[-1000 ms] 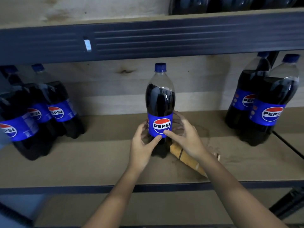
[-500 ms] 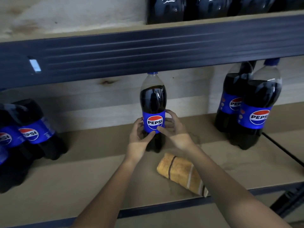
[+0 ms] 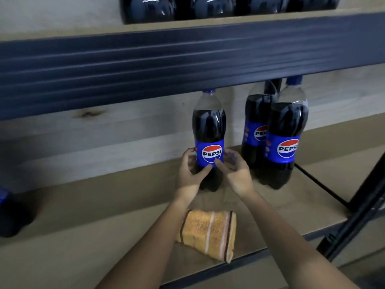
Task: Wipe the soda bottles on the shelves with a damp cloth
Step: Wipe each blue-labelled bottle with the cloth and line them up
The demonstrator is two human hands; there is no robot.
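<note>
Three "PEPSI" labels (blue)

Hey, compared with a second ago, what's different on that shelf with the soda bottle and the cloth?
The held bottle has been slid back and right, ending close to the pair of bottles. Both the left hand and right hand kept their grip around its lower half. The cloth stayed lying near the shelf's front edge, untouched.

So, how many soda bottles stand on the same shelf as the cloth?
4 in view: one held by both hands, two to its right, one cut off at the left edge. More may be hidden.
</note>
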